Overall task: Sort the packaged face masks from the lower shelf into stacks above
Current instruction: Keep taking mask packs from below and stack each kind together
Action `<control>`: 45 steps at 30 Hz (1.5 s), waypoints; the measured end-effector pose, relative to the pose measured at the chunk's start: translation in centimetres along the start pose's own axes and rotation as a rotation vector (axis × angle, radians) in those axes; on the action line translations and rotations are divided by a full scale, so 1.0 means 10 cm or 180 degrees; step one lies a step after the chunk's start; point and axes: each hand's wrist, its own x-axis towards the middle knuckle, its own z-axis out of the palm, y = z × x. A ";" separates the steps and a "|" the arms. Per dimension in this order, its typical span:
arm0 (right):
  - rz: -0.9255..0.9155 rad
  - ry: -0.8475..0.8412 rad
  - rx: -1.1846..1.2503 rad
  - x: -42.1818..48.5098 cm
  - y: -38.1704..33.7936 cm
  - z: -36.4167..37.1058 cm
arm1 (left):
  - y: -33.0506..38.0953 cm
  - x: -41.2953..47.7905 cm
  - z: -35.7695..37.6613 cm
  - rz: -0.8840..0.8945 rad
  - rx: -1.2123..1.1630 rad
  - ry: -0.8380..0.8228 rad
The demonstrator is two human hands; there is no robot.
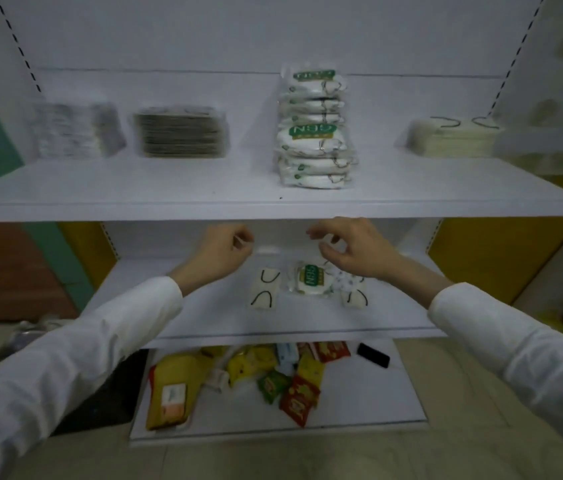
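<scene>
Two empty grips just below upper shelf edge (273, 212): left grip (229, 247) curled, right grip (346, 250) spread.

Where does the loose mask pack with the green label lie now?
Head view: the green-label pack lies on the lower shelf, under the right hand, between a white mask with black loops at left and a patterned mask at right.

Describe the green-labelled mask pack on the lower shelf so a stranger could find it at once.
Find the lower shelf under the upper shelf that holds the stacks. Among the few packs at its centre, it is the green-labelled pack. Its neighbours, a white mask with black loops and a patterned mask, carry no label.
</scene>
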 end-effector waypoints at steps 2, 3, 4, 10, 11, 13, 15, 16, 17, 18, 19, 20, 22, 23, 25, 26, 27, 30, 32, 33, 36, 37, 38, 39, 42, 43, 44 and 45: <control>0.0184 -0.0296 0.0150 -0.07 0.20 0.39 | -0.32 0.01 0.35 -0.0235 0.0005 -0.0222; 0.0311 -0.0399 0.0203 -0.09 0.28 0.59 | -0.48 0.02 0.50 -0.0336 -0.0011 -0.0314; 0.0419 -0.0430 0.0259 -0.13 0.33 0.72 | -0.59 -0.01 0.60 -0.0412 -0.0044 -0.0351; 0.1581 -0.0686 0.0548 -0.27 0.66 1.94 | -1.27 -0.14 1.17 -0.0971 -0.0227 -0.0617; 0.1879 -0.0800 0.0588 -0.22 0.72 2.21 | -1.43 -0.12 1.27 -0.1037 -0.0199 -0.0659; 0.2502 -0.0952 0.0502 -0.04 0.83 2.67 | -1.72 -0.03 1.43 -0.1071 -0.0157 -0.0634; 0.3092 -0.1060 0.0465 0.18 0.91 3.01 | -1.97 0.10 1.54 -0.1059 -0.0075 -0.0676; 0.3292 -0.1080 0.0495 0.28 0.94 3.16 | -2.07 0.16 1.57 -0.1041 -0.0032 -0.0694; 0.3428 -0.1081 0.0503 0.38 0.98 3.30 | -2.16 0.23 1.60 -0.1042 -0.0002 -0.0703; 0.3497 -0.1066 0.0473 0.48 1.02 3.42 | -2.24 0.29 1.64 -0.1040 0.0002 -0.0680; 0.3538 -0.1042 0.0412 0.57 1.07 3.54 | -2.31 0.33 1.67 -0.1047 -0.0010 -0.0671; 0.3563 -0.1007 0.0329 0.64 1.11 3.65 | -2.36 0.38 1.71 -0.1043 -0.0024 -0.0657; 0.3586 -0.0893 0.0101 0.76 1.18 3.86 | -2.46 0.43 1.80 -0.1060 -0.0052 -0.0639; 0.3600 -0.0834 -0.0008 0.81 1.19 3.95 | -2.49 0.43 1.84 -0.1083 -0.0077 -0.0621; 0.3548 -0.0756 -0.0165 0.88 1.20 4.10 | -2.54 0.42 1.92 -0.1098 -0.0113 -0.0611; 0.3476 -0.0742 -0.0196 0.91 1.21 4.16 | -2.56 0.41 1.96 -0.1089 -0.0123 -0.0618; 0.3398 -0.0736 -0.0177 0.94 1.21 4.21 | -2.58 0.41 1.99 -0.1082 -0.0129 -0.0628; 0.3277 -0.0605 0.0376 1.00 1.20 4.23 | -2.62 0.43 2.05 -0.1121 -0.0141 -0.0615; 0.3295 -0.0379 0.1096 0.97 1.20 4.16 | -2.62 0.44 2.07 -0.1224 -0.0199 -0.0599; 0.3300 -0.0251 0.1424 0.94 1.20 4.11 | -2.61 0.45 2.08 -0.1310 -0.0257 -0.0585; 0.3356 -0.0087 0.2227 0.81 1.24 3.88 | -2.52 0.51 2.14 -0.1724 -0.0532 -0.0681; 0.3370 -0.0087 0.2450 0.76 1.25 3.77 | -2.47 0.53 2.17 -0.1903 -0.0670 -0.0747; 0.3370 -0.0097 0.2601 0.71 1.27 3.66 | -2.40 0.57 2.21 -0.2132 -0.0900 -0.0798; 0.3349 -0.0102 0.2707 0.64 1.29 3.56 | -2.31 0.61 2.25 -0.2386 -0.1279 -0.0808; 0.3264 -0.0143 0.2972 0.42 1.40 3.25 | -1.94 0.70 2.42 -0.2909 -0.2617 -0.0617; 0.3239 -0.0174 0.3048 0.34 1.45 3.16 | -1.80 0.72 2.48 -0.2970 -0.2984 -0.0555; 0.3201 -0.0214 0.3079 0.25 1.50 3.07 | -1.65 0.74 2.56 -0.2973 -0.3287 -0.0488; 0.3173 -0.0243 0.3055 0.16 1.56 3.00 | -1.51 0.75 2.64 -0.2945 -0.3494 -0.0432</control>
